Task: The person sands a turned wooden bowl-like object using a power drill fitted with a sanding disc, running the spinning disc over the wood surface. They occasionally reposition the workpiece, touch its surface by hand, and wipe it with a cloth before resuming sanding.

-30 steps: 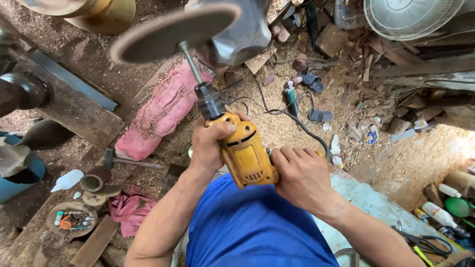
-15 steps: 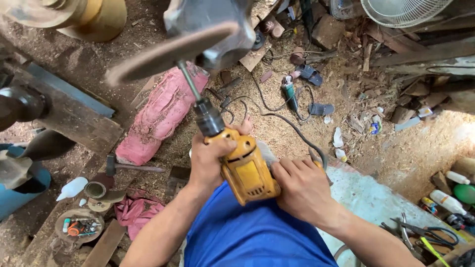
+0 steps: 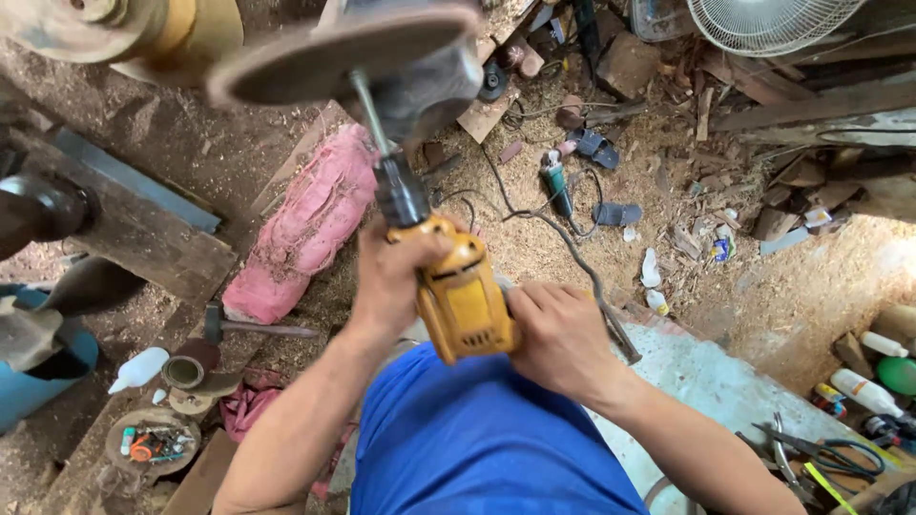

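While a pink sack lies beyond the left fingers, the round disc blurs above them on its shaft. Both hands grip the yellow drill: the left hand wraps its front, the right hand closes around its rear.

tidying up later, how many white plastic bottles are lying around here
4 that I can make out: one white bottle on the bench at left, two small ones on the sawdust right of the yellow drill, one at the right edge. Clutter may hide more.
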